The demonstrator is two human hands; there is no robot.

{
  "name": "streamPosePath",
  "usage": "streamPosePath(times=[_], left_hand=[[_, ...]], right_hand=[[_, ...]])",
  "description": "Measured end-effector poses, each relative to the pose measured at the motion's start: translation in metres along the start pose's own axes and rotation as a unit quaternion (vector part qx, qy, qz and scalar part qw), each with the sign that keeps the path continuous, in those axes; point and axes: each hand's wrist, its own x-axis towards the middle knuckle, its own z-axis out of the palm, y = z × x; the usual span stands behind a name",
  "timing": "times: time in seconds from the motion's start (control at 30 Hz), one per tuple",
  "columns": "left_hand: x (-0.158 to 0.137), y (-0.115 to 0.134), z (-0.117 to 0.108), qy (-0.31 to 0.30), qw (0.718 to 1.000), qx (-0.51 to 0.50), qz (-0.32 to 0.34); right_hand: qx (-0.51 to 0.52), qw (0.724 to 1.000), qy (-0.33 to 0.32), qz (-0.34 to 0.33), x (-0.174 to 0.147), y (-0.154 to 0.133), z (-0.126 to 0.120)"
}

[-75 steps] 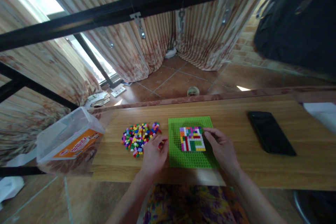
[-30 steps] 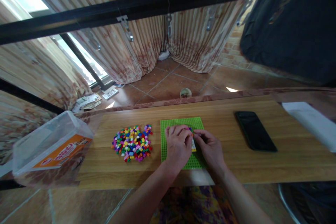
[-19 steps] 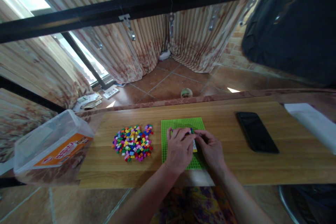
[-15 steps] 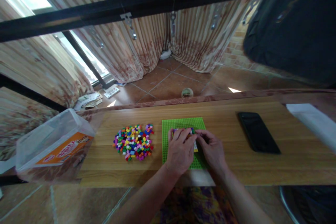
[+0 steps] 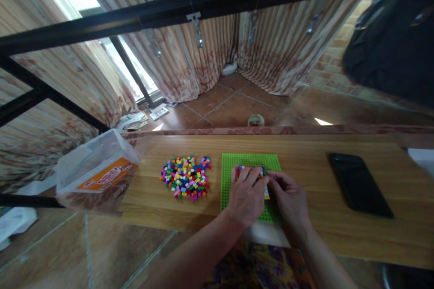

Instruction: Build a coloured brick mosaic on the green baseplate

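A green studded baseplate [image 5: 249, 159] lies on the wooden table, with a group of small coloured toy bricks [image 5: 263, 171] built up on it. My left hand [image 5: 247, 194] rests over those bricks, its fingers curled round them and covering most of them. At their right edge, my right hand [image 5: 290, 196] has thumb and fingers pinched together, close to the left fingertips. Whatever sits in that pinch is hidden or too small to name. To the left, a loose heap of small multicoloured bricks [image 5: 186, 178] is spread on the tabletop.
A clear plastic tub [image 5: 98, 158] with an orange label stands at the table's left end. On the right lies a black phone [image 5: 359, 185], with a white sheet [image 5: 422, 158] beyond it. A dark metal rail [image 5: 217, 2] crosses above the far side.
The camera view has turned, so the table and its things sit farther right in the picture. Both hands stay at the bricks on the baseplate with nearly the same grip.
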Motion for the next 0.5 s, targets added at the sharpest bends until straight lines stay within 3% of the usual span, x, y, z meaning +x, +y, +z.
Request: streamPosePath(times=[0.37, 0.5], left_hand=[[-0.001, 0.005, -0.007, -0.015, 1.0, -0.015, -0.012], [-0.012, -0.011, -0.023, 0.015, 0.998, -0.015, -0.053]], right_hand=[[-0.031, 0.999, -0.005, 0.0, 0.0, 0.003, -0.003], [-0.062, 0.998, 0.001, -0.002, 0.0, 0.004, -0.003]])
